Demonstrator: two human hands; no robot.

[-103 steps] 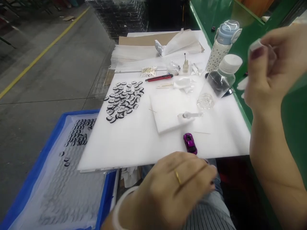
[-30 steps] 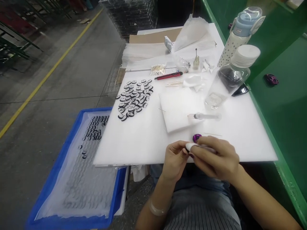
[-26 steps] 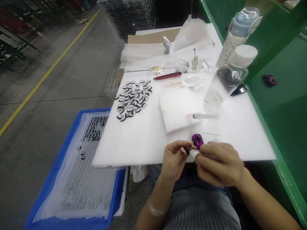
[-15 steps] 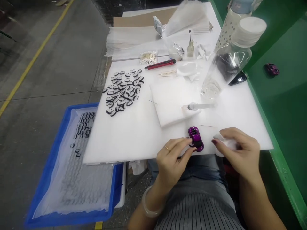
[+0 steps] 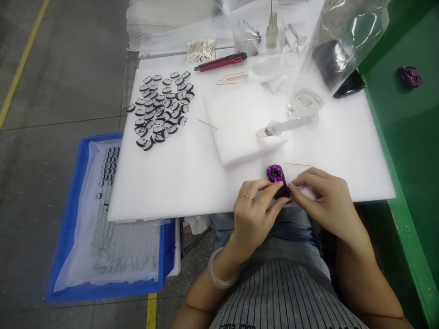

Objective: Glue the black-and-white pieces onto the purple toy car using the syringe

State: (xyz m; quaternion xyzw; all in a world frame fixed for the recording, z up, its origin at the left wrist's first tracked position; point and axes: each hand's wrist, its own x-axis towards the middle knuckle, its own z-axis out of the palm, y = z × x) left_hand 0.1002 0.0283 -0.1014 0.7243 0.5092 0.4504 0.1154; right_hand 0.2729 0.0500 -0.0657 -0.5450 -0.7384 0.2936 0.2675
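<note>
A small purple toy car point(image 5: 275, 172) rests near the front edge of the white foam board. My left hand point(image 5: 259, 208) pinches its near end, where a dark part shows between thumb and index finger. From the other side, my right hand point(image 5: 320, 198) grips a crumpled white cloth point(image 5: 307, 191), its fingertips close against the car's near end. The fingers partly hide that end. Just beyond the car lies a thin needle-like stick point(image 5: 299, 164). A syringe point(image 5: 288, 125) lies over a square white foam pad point(image 5: 236, 123).
Several small black-edged parts point(image 5: 163, 107) are spread at the left of the board point(image 5: 164, 183). A red cutter point(image 5: 221, 61), cotton swabs point(image 5: 200, 50), toothpicks point(image 5: 231, 77), a small glass bottle point(image 5: 272, 32) and a clear bottle point(image 5: 305, 103) stand or lie farther back. A blue tray point(image 5: 65, 237) sits lower left.
My right hand has moved left with the white cloth, up to the toy car. My left fingers now cover more of the car's near end. The view has tilted downward.
</note>
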